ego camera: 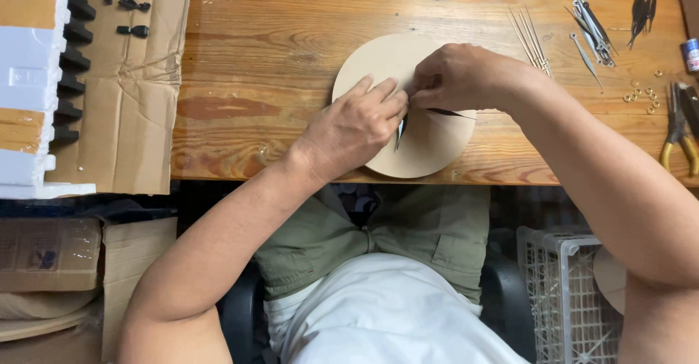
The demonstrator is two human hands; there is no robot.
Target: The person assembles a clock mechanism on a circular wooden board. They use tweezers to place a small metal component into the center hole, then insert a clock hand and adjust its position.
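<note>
We see round tan disc mid-frame at table front edge | left hand fingers pressed flat on disc | right hand pinching thin dark hands at disc centre | pliers far right

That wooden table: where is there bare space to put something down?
Bare wood lies on the table between the cardboard sheet and the round disc, and along the far edge beyond the disc. The right end is crowded: thin rods, metal pieces, small rings, pliers. Both hands cover the disc's middle.
</note>
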